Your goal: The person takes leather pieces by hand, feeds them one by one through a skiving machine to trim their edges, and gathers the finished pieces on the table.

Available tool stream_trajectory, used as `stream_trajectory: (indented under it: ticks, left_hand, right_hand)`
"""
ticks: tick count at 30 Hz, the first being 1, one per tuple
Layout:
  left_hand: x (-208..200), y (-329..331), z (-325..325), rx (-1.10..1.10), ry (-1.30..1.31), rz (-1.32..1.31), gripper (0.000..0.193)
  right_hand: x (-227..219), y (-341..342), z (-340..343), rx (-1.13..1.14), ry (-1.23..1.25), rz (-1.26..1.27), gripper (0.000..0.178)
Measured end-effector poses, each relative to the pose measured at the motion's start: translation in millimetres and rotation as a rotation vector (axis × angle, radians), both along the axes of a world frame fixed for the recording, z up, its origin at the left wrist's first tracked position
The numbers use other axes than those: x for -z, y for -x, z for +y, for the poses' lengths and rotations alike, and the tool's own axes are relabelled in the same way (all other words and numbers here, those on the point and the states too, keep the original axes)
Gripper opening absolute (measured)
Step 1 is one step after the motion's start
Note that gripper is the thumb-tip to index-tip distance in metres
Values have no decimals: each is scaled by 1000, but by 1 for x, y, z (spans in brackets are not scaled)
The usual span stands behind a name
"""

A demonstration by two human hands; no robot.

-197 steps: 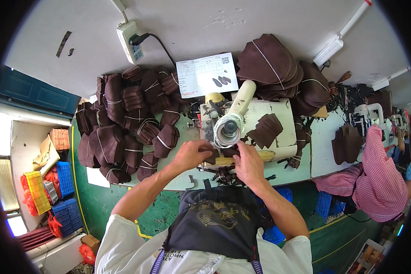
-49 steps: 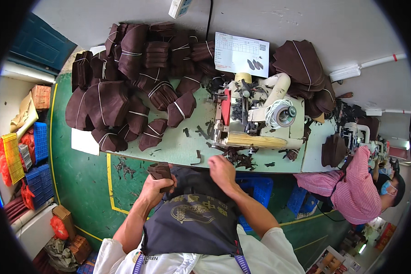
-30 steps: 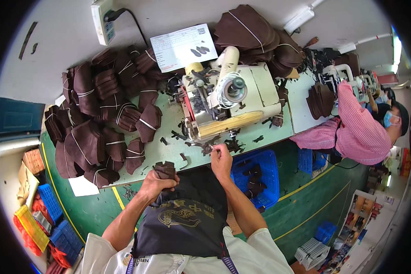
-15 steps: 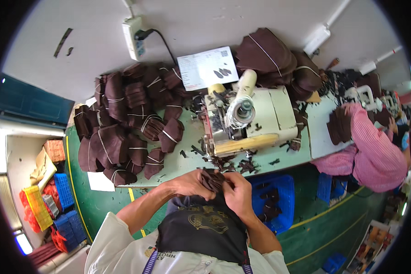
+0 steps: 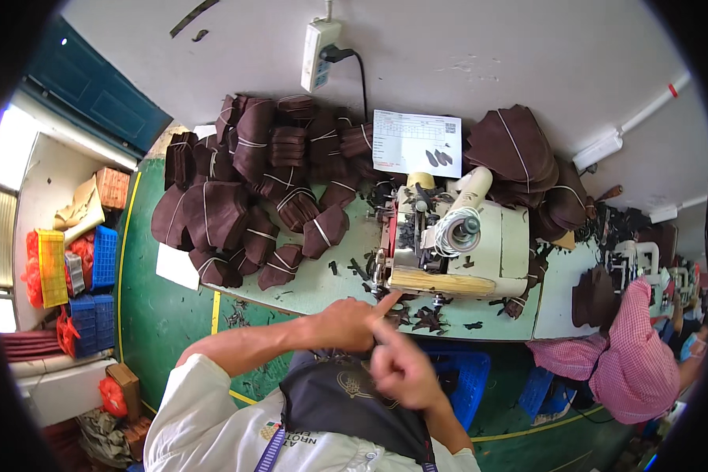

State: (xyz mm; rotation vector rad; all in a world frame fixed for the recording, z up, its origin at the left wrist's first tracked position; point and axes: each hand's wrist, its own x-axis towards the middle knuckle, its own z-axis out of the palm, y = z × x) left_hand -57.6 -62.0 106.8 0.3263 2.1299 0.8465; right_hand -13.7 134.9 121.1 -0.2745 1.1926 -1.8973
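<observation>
My left hand (image 5: 344, 324) is at the table's front edge, just before the sewing machine (image 5: 480, 236). Its index finger stretches toward the machine's needle end; the other fingers look folded under, and anything inside them is hidden. Close below on the right, my right hand (image 5: 405, 366) is smeared by motion, one finger pointing up toward the left hand. No leather shows clearly in either hand. Tied bundles of dark brown leather pieces (image 5: 216, 214) are heaped left of the machine. Dark scraps (image 5: 426, 318) lie along its front.
More brown stacks (image 5: 515, 149) stand behind the machine, near a printed sheet (image 5: 413, 141). A blue bin (image 5: 470, 385) sits below the table at the right. Further right, a person in a pink checked sleeve (image 5: 629, 370) works. Coloured crates (image 5: 51, 267) stand at the far left.
The stack of brown leather pieces that both hands held is out of sight. My right hand has come away from it and moves, blurred. The whole view has shifted, with the table sitting further right.
</observation>
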Motion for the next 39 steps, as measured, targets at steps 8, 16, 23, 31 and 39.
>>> stream_trajectory:
  ticks: [8, 16, 23, 31, 39]
  left_hand:
    - [32, -4, 3, 164, -490, -335, 64]
    - [94, 20, 61, -302, -706, -633, 61]
    - [102, 18, 158, 48, -473, -507, 113]
    - [99, 9, 165, -42, -800, -756, 67]
    - [60, 55, 30, 40, -505, -414, 33]
  right_hand:
    - [58, 19, 31, 459, -339, -465, 16]
    - [34, -15, 49, 458, -678, 396, 33]
    - [118, -19, 105, 1096, -877, 226, 33]
    - [212, 24, 252, 1448, -1256, 431, 30]
    - [275, 64, 345, 1053, -1587, 678, 29]
